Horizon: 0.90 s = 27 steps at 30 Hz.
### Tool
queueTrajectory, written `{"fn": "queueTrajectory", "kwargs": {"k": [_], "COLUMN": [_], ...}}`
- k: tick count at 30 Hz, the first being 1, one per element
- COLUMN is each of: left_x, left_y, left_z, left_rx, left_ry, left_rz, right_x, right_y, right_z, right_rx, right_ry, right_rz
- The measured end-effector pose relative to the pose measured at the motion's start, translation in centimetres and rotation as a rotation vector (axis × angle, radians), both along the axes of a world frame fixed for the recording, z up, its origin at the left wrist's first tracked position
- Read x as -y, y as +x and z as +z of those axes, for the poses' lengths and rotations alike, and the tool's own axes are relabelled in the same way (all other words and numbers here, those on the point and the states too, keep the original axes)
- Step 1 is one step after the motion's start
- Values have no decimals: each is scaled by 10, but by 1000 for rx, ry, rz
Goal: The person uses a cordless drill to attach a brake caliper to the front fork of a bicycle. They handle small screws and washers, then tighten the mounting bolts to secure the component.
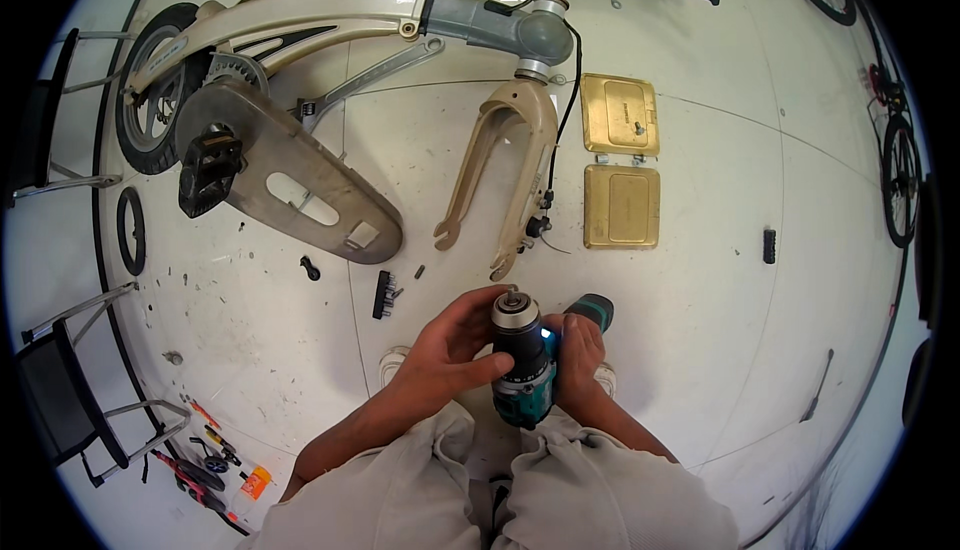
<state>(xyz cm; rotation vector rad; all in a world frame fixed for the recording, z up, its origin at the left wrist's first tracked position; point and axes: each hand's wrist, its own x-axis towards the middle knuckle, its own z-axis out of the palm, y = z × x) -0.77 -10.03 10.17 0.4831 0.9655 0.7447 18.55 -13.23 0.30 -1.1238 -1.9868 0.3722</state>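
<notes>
A folding bike (330,20) is lying on its side on the pale floor (720,250) well beyond both hands, its front wheel off and its bare fork (505,165) pointing back toward the person, who is sitting just short of the fork tips. Left of the fork, the chain guard (300,185) and a pedal (208,165) are resting nearer the left hand's side, and two brass floor plates (620,160) are sitting beyond the right hand.

Between the knees, the person is holding a teal drill (522,365) upright, chuck (514,312) toward the camera. The left hand (445,350) is wrapping its fingers around the chuck collar; the right hand (578,355) is closed on the drill's grip, with the work light glowing between them (whether a finger is on the trigger cannot be told).

A bit holder (381,295) is lying just beyond the left hand, with a loose bit (419,272) beside it.

Judging from this grip, the chuck is being set by hand. Doing it well is likely a matter of keeping the drill body steady with the right hand, seating the bit straight and deep in the chuck, and turning the collar firmly until it is no longer slipping, fingers staying clear of the jaws should the trigger get squeezed.
</notes>
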Motion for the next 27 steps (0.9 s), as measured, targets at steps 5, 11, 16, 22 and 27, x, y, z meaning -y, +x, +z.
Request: {"fn": "queueTrajectory", "kwargs": {"k": [5, 11, 16, 22, 27], "left_x": [-1, -4, -5, -4, -18], "left_y": [4, 5, 7, 3, 2], "left_z": [-2, 0, 2, -27, -57], "left_rx": [12, 81, 104, 381, 846], "left_ry": [-10, -8, 14, 113, 254], "left_rz": [10, -11, -24, -24, -193], "right_x": [2, 3, 2, 13, 30], "right_y": [-7, -6, -6, -12, -24], "right_z": [4, 5, 6, 6, 1], "right_rx": [-52, -77, -108, -357, -538], "right_ry": [-58, -52, -66, -414, -952], "right_rz": [3, 37, 60, 102, 58]}}
